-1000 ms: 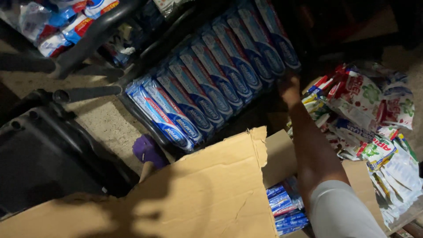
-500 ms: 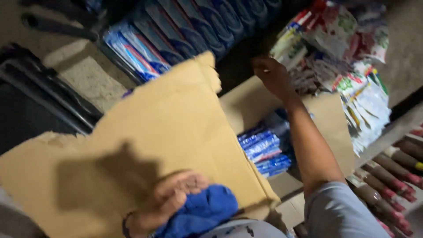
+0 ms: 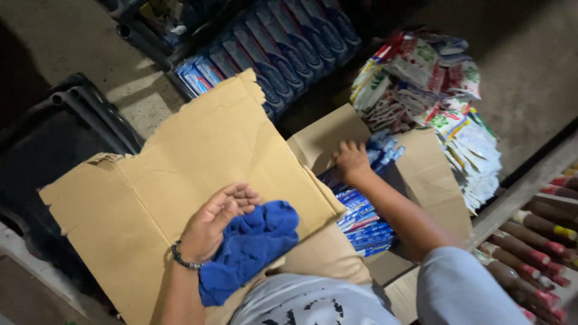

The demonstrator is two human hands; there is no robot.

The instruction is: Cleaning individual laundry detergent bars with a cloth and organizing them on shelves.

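My left hand (image 3: 217, 219) rests palm up on a large torn cardboard flap (image 3: 180, 180) lying across my lap, fingers curled around the edge of a crumpled blue cloth (image 3: 250, 247). My right hand (image 3: 352, 162) reaches down into an open cardboard box (image 3: 427, 180), fingers closed on the top of the blue toothpaste cartons (image 3: 361, 213) packed inside. Whether it has one carton lifted free is not visible.
A row of blue toothpaste cartons (image 3: 283, 51) lies on a dark rack ahead. Hanging strips of white, red and green sachets (image 3: 439, 96) sit to the right. Brown bottles with red caps (image 3: 536, 241) line a shelf at lower right. Black plastic crate (image 3: 54, 138) on the left.
My right hand has dropped from near the rack down into the box onto the cartons. The view tilted down, bringing my left hand and the blue cloth fully into sight.
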